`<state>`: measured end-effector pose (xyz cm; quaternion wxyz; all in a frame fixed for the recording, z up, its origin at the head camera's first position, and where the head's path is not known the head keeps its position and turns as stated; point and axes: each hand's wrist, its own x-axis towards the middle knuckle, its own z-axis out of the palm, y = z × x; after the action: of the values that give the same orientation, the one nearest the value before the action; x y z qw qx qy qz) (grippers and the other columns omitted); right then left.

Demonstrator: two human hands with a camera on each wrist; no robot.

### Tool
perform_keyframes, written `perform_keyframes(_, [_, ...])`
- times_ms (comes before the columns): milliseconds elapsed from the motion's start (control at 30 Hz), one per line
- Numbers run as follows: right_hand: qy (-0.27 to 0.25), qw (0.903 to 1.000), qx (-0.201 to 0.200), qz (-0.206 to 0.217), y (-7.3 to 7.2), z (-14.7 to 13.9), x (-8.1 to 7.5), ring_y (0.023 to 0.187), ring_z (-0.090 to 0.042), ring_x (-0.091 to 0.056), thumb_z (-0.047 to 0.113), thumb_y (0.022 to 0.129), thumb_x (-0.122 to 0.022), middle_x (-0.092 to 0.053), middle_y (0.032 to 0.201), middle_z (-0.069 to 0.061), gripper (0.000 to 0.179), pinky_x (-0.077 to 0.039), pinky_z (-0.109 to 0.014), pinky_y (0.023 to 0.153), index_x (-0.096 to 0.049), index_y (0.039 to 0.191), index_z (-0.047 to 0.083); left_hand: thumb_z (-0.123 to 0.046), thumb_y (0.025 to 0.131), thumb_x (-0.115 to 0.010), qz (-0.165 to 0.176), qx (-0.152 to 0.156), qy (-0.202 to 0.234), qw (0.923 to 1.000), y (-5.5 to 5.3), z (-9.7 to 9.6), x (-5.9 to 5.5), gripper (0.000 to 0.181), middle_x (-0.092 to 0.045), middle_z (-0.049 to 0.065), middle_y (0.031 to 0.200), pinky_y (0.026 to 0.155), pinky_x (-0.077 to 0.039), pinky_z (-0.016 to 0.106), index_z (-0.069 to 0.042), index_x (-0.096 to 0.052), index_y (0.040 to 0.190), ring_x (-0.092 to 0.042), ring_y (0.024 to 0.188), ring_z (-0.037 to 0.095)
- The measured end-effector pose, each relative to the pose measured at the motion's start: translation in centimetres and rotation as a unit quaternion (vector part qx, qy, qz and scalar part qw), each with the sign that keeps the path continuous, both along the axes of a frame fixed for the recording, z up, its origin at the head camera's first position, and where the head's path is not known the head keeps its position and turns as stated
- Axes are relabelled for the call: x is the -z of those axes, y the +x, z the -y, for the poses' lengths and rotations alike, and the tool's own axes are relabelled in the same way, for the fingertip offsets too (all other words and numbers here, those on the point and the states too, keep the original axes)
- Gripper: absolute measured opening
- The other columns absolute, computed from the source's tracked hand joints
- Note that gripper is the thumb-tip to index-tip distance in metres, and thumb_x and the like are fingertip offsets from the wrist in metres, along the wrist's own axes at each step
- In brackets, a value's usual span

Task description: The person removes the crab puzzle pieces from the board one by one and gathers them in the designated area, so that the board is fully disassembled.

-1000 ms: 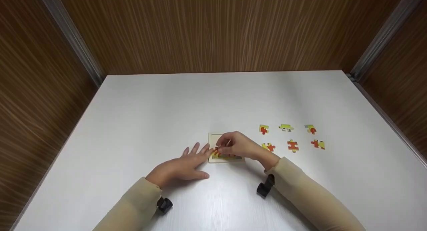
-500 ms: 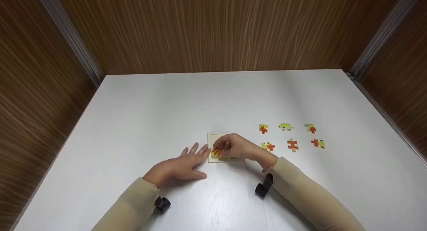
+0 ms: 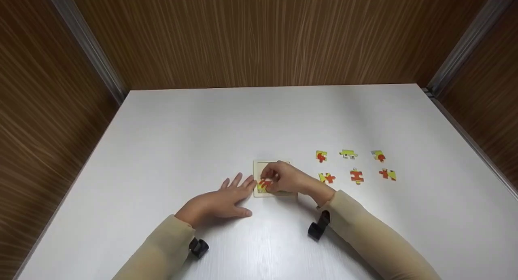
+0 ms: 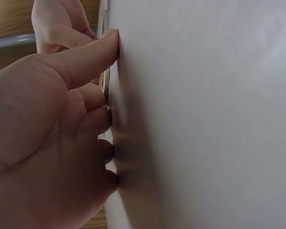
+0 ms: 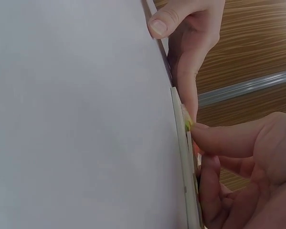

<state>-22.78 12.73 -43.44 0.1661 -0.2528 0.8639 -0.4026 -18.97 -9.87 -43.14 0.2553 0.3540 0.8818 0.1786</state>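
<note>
A small square wooden puzzle tray (image 3: 255,166) lies at the middle of the white table, with red and yellow jigsaw pieces along its near side. My right hand (image 3: 285,177) is over the tray and pinches a red-and-yellow puzzle piece (image 3: 265,185) at its near left corner. In the right wrist view, thumb and fingertips meet at that piece, just above the tray's edge (image 5: 183,157). My left hand (image 3: 222,201) rests on the table with fingers spread, its index fingertip right at the tray's left edge. The right hand hides much of the tray's inside.
To the right of the tray lie several loose puzzle pieces in two rows, among them a red one (image 3: 356,176) and a yellow one with eyes (image 3: 348,154). Wood-grain panels (image 3: 259,37) stand behind and on both sides of the table (image 3: 182,142).
The left index finger has drawn back slightly from the piece to the tray's edge. My right fingers have shifted only a little at the same corner, and the loose pieces lie unmoved.
</note>
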Motion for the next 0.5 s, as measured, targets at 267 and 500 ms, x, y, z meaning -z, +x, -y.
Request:
perform_keyframes(267, [-0.013, 0.9999, 0.003, -0.003, 0.03, 0.02, 0.17, 0.081, -0.018, -0.050, -0.006, 0.074, -0.071, -0.056, 0.090, -0.007, 0.028, -0.044, -0.031, 0.073, -0.060, 0.099, 0.003, -0.043, 0.092, -0.052, -0.004, 0.001, -0.003, 1.0000, 0.02, -0.08, -0.06, 0.082, 0.004, 0.008, 0.155, 0.108, 0.008, 0.051, -0.009, -0.006, 0.150, 0.016, 0.138, 0.030])
perform_keyframes(500, [-0.049, 0.9981, 0.015, 0.033, -0.16, -0.04, 0.35, 0.078, -0.016, -0.053, -0.011, 0.073, -0.070, -0.058, 0.088, -0.005, 0.032, -0.045, -0.028, 0.068, -0.059, 0.099, 0.004, -0.044, 0.092, -0.052, -0.006, -0.001, -0.008, 1.0000, -0.02, -0.07, 0.02, 0.082, 0.005, 0.007, 0.155, 0.108, 0.008, 0.051, -0.009, -0.006, 0.150, 0.016, 0.138, 0.029])
